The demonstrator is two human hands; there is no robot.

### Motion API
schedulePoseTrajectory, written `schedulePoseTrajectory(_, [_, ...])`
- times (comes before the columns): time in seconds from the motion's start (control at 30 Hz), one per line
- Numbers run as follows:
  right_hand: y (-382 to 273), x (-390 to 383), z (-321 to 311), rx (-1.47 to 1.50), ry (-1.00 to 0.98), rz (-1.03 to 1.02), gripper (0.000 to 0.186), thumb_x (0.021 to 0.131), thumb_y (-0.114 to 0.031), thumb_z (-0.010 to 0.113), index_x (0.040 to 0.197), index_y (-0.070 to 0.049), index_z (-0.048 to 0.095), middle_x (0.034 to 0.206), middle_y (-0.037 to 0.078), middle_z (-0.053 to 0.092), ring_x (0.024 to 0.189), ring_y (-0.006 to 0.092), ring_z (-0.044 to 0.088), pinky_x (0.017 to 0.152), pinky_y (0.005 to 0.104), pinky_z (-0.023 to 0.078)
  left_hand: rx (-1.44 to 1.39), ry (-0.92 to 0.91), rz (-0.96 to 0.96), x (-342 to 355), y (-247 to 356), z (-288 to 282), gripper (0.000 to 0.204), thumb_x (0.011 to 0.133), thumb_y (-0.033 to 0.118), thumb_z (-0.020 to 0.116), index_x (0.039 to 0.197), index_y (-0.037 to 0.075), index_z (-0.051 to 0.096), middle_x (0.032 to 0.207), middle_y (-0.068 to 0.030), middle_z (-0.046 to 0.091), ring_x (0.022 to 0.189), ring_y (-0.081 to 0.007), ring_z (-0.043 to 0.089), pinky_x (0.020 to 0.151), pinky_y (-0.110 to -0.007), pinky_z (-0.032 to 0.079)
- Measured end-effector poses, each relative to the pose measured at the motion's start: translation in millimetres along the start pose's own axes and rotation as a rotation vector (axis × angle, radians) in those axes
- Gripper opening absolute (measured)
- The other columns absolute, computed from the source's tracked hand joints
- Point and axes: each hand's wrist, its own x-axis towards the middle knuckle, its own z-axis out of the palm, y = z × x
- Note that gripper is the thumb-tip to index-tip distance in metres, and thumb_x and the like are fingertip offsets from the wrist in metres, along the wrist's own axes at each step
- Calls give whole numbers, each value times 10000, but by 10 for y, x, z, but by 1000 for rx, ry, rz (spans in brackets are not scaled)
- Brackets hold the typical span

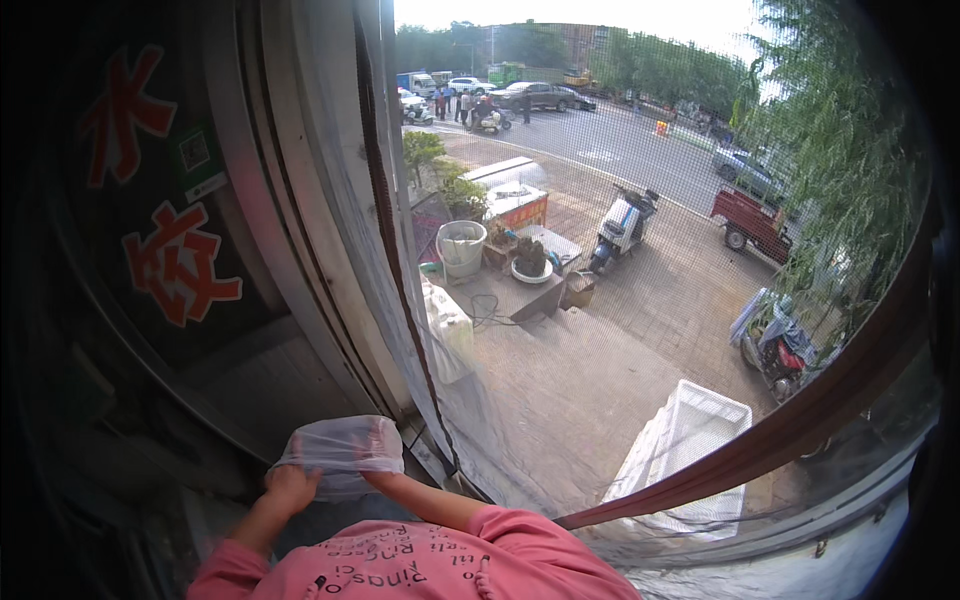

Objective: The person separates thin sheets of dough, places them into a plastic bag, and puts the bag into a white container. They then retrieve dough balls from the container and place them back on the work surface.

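Left hand (pixel 290 487) raised, fingers curled in grip; right hand (pixel 372 452) beside it, gripping too.

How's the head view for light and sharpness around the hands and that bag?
Head view: the daylit street is bright behind a mesh screen that softens it; the sky is blown out. The plastic bag, left hand and right hand sit in dim, slightly soft light. Fisheye bends the door frame; corners are black.
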Motion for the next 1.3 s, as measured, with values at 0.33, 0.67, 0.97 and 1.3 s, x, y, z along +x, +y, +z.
schedulePoseTrajectory(0.33, [-398, 79, -240, 316, 338, -268, 487, 815, -179, 592, 1229, -15, 396, 1092, 192, 506, 1011, 360, 498, 887, 387, 399, -949, 799, 56, 731, -363, 507, 398, 838, 91, 507, 1201, -45, 414, 1156, -216, 498, 1109, -337, 464, 968, -373, 337])
schedulePoseTrajectory(0.67, [-199, 218, -134, 559, 197, -128, 516, 835, -238, 571, 1240, 23, 386, 1125, 218, 503, 1111, 378, 451, 940, 400, 349, -317, 816, 356, 529, -173, 277, 492, 771, 103, 550, 1236, 15, 414, 1207, -235, 423, 1139, -389, 393, 978, -435, 313])
schedulePoseTrajectory(0.97, [-61, 68, -179, 70, -197, 243, 491, 790, -212, 566, 1244, -79, 437, 1177, 182, 523, 1073, 360, 509, 912, 405, 409, 62, 552, 122, 219, -155, 357, 407, 741, 138, 568, 1137, 59, 514, 1090, -230, 490, 1042, -408, 459, 938, -454, 366])
schedulePoseTrajectory(1.3, [-90, -412, -363, -156, -648, -510, 310, 816, -168, 504, 1108, -68, 523, 994, 183, 593, 934, 365, 565, 823, 433, 442, 143, -195, -213, 61, -421, 233, 630, 800, 384, 585, 1343, 161, 356, 1253, -160, 497, 1171, -304, 464, 972, -385, 363])
